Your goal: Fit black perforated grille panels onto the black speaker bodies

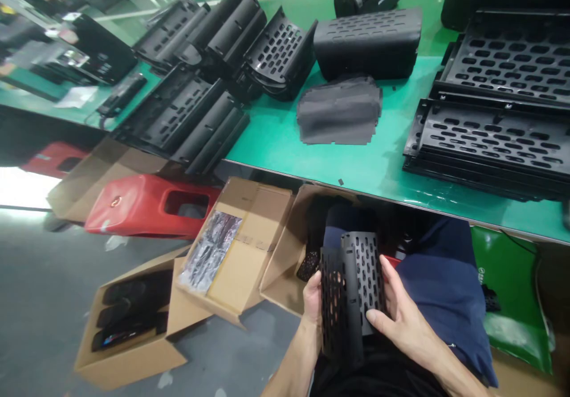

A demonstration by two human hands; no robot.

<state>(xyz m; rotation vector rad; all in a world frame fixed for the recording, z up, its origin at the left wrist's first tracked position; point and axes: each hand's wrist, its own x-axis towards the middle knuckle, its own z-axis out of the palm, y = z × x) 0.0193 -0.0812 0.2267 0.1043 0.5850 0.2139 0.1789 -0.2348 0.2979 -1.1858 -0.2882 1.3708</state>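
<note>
At lower centre of the frame, a seated person holds a black perforated plastic panel [351,293] over the lap, below the edge of the green tabletop [285,142]. The left hand [313,299] clasps its left edge from behind; the right hand [401,317] grips the right side, thumb across the face. By appearances the panel is being picked up and inspected; a next move would call for a steady two-handed hold. Open cardboard boxes [240,248] sit on the floor at left, similar slotted panels [494,136] stacked at upper right.
</note>
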